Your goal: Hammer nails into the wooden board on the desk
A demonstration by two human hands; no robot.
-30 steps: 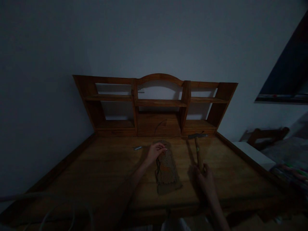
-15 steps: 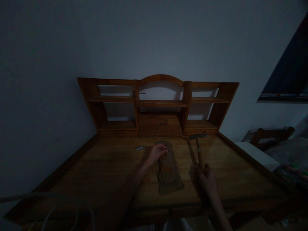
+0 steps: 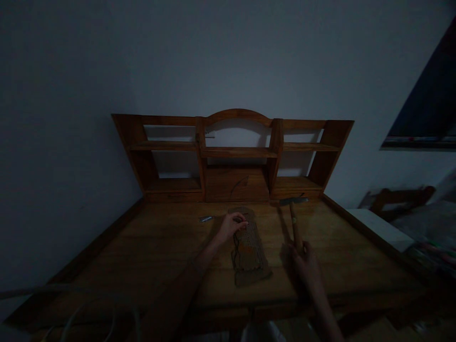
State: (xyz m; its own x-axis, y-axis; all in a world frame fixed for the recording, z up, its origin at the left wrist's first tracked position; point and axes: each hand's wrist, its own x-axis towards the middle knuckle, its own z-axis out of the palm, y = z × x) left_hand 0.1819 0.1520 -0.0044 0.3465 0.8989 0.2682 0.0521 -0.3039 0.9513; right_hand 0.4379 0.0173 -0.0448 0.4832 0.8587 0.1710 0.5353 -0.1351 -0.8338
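Observation:
My right hand [image 3: 305,261] is closed around the wooden handle of a hammer [image 3: 295,223], whose dark metal head points away from me over the right half of the desk. My left hand [image 3: 231,227] pinches with thumb and fingertips at the upper part of a brown, rough-surfaced slab [image 3: 252,259]; whatever is between the fingertips is too small and dark to make out. The slab lies flat on the desk on a slightly larger brown piece and has an orange patch in its middle. A small metallic object [image 3: 205,219] lies left of my left hand.
The wooden desk [image 3: 160,251] has raised side edges and a shelf unit [image 3: 238,153] with open compartments along its back. A white surface [image 3: 377,228] and a wooden chair back [image 3: 402,199] stand to the right. Pale curved tubing [image 3: 71,288] crosses the lower left. The light is dim.
The view has shifted very slightly. Both hands, the hammer and the slab stay in almost the same places.

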